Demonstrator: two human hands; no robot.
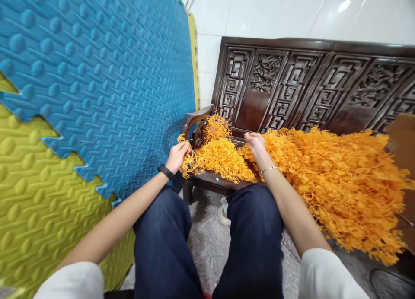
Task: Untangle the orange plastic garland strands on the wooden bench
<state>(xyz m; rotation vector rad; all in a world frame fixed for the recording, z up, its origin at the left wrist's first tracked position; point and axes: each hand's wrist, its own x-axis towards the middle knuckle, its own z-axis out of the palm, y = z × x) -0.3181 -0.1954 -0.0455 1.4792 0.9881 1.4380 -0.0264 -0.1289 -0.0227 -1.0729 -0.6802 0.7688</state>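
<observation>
My left hand [177,157] is closed in a pinch on an orange artificial plant sprig [188,161], whose frilly bits stick out above and below the fingers. Beside it, a small heap of orange sprigs [223,158] lies on the dark wooden bench seat [212,178]. My right hand [256,145] is raised at the left edge of a much larger orange pile [337,178]. Its fingers are pressed together, and anything between them is too small to make out.
Blue foam matting [123,74] and yellow foam matting [39,191] stand upright along my left. Behind the heaps rises the bench's carved backrest [292,83]. A cardboard piece [403,147] is at the far right, and a cable [385,271] lies on the floor.
</observation>
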